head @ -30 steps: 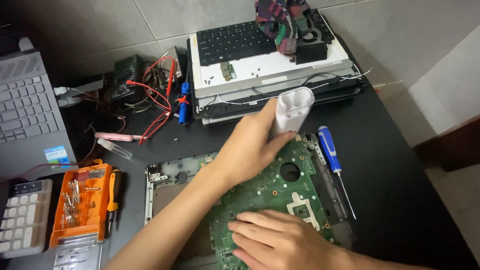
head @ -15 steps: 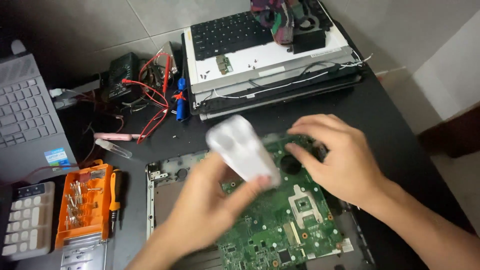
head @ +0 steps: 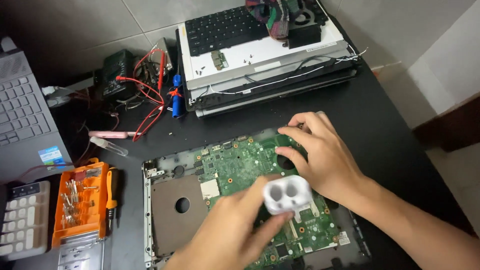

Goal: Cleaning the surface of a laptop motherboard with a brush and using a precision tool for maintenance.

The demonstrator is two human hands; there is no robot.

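Head view, looking straight down at a black table: the left hand [head: 227,235] comes in from the near edge, fingers clamped around a small white plastic case [head: 286,194] with two round hollows, held just above the green motherboard [head: 235,167]. That board sits in an opened laptop chassis [head: 172,210] near the front edge. The right hand [head: 320,155] is over the board's far right corner, fingers curled down onto it; whether it pinches anything there, I cannot tell. An orange bit set [head: 80,200] lies to the left, red probe leads [head: 145,95] further back, and stacked laptop parts [head: 265,55] along the far edge. The risk: the case is held over bare components, so a slip could knock a connector, and loose screws on the table could stray under the board.
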